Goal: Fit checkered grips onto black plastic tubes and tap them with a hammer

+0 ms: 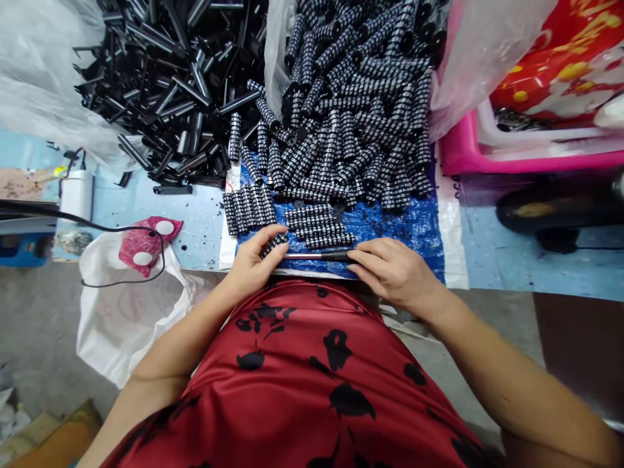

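My left hand (253,263) is closed round a black sleeve with white print (273,244) at the near edge of the table. My right hand (390,268) pinches the black end of a thin rod with a red stripe (316,256), which lies level between both hands and points into the sleeve. Just beyond the hands, on a blue sheet (414,224), lie two neat rows of the same printed sleeves (319,227), with another row (247,208) to the left.
A big heap of printed sleeves (361,97) fills the middle back. Plain black tubes (170,78) are piled at the back left on clear plastic. A pink tub (487,153) stands right. A white bag (121,312), red pouch (146,246) and black cable (73,221) hang left.
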A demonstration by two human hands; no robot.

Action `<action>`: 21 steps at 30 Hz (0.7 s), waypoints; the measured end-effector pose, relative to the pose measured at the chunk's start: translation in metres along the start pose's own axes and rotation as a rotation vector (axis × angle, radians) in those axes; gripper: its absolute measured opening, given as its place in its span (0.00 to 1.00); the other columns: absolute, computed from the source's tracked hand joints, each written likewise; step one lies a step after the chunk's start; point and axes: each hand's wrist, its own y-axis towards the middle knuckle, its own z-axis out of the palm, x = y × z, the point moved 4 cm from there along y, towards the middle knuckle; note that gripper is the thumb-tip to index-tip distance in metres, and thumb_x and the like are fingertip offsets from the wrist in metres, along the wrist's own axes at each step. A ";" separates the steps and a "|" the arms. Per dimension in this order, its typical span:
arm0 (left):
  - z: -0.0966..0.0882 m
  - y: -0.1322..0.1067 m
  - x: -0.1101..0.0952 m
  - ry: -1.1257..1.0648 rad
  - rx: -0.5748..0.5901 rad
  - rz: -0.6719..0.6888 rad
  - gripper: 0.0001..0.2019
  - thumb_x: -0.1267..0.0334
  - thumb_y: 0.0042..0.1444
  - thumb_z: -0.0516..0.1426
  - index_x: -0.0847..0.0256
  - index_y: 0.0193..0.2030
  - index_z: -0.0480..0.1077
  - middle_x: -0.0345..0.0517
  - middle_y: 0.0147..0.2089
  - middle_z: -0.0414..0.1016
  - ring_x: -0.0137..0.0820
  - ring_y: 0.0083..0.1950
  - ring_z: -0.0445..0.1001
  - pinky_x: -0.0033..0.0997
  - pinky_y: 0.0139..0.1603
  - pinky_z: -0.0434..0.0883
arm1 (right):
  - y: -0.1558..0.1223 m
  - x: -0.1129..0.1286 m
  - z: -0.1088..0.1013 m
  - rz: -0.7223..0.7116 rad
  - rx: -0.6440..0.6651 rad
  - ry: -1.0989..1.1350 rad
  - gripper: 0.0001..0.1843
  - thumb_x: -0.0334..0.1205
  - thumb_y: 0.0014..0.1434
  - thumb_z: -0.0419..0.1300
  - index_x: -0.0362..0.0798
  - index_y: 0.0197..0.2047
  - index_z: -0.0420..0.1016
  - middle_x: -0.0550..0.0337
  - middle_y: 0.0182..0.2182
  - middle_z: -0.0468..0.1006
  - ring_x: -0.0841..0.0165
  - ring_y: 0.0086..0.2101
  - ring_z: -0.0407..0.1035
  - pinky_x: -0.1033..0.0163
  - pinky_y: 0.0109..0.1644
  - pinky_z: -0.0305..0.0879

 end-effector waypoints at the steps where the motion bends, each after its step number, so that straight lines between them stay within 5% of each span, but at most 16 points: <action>1: 0.001 -0.001 -0.002 0.093 0.013 0.054 0.21 0.50 0.67 0.64 0.61 0.60 0.77 0.53 0.56 0.80 0.34 0.46 0.80 0.32 0.48 0.76 | 0.006 0.000 -0.001 -0.006 0.010 -0.008 0.13 0.38 0.65 0.66 0.44 0.52 0.78 0.54 0.49 0.80 0.66 0.47 0.71 0.59 0.52 0.69; 5: 0.006 -0.005 -0.009 0.288 0.066 0.215 0.20 0.53 0.72 0.59 0.64 0.61 0.76 0.55 0.58 0.81 0.38 0.58 0.80 0.37 0.64 0.73 | 0.055 0.001 0.004 -0.039 0.143 -0.125 0.28 0.36 0.68 0.60 0.43 0.70 0.70 0.47 0.69 0.68 0.57 0.67 0.63 0.55 0.63 0.67; 9: 0.009 -0.008 -0.012 0.325 0.088 0.219 0.20 0.52 0.73 0.57 0.64 0.61 0.77 0.55 0.58 0.82 0.38 0.58 0.81 0.37 0.63 0.74 | 0.106 0.005 0.025 -0.047 0.439 -0.201 0.35 0.32 0.68 0.53 0.47 0.77 0.61 0.44 0.65 0.69 0.53 0.63 0.65 0.53 0.56 0.65; 13: 0.007 -0.010 -0.010 0.322 0.046 0.219 0.20 0.52 0.73 0.58 0.63 0.61 0.77 0.55 0.57 0.83 0.38 0.57 0.82 0.38 0.62 0.75 | 0.126 0.009 0.039 -0.072 0.600 -0.175 0.34 0.35 0.68 0.54 0.48 0.76 0.63 0.43 0.57 0.73 0.55 0.53 0.68 0.54 0.52 0.60; 21: 0.001 -0.009 -0.002 0.180 0.046 0.191 0.18 0.54 0.72 0.59 0.61 0.61 0.78 0.53 0.56 0.82 0.37 0.55 0.81 0.37 0.59 0.75 | 0.120 0.006 0.041 -0.078 0.624 -0.119 0.19 0.32 0.71 0.47 0.46 0.58 0.73 0.49 0.48 0.74 0.61 0.46 0.67 0.55 0.49 0.53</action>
